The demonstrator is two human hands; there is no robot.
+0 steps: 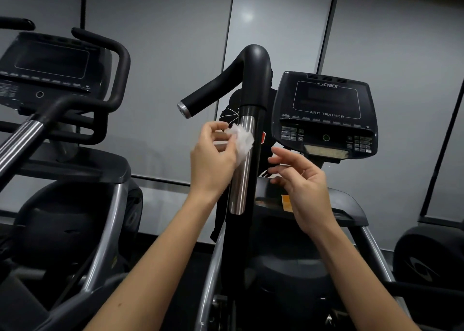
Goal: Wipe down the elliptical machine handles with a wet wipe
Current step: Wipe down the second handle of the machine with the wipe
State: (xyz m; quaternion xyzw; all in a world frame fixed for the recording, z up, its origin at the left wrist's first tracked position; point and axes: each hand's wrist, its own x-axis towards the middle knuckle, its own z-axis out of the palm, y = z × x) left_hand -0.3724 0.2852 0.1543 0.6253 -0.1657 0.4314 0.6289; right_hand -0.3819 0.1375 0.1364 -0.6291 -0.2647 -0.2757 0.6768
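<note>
Centre frame, our left hand (pixel 213 155) pinches the wet wipe (pixel 241 140) onto the chrome handle post (pixel 240 180), right hand (pixel 300 187) loose and empty alongside; we reckon the black handle grip (pixel 254 67) above awaits.

The handle (pixel 253 79) has a smooth, matt black grip above a polished, mirror-bright metal tube (pixel 242 170). The wet wipe (pixel 241 140) looks white, crumpled and cloth-like. The console (pixel 326 130) is dark matt plastic. The wall panels (pixel 163 54) are smooth grey, faintly glossy.
</note>
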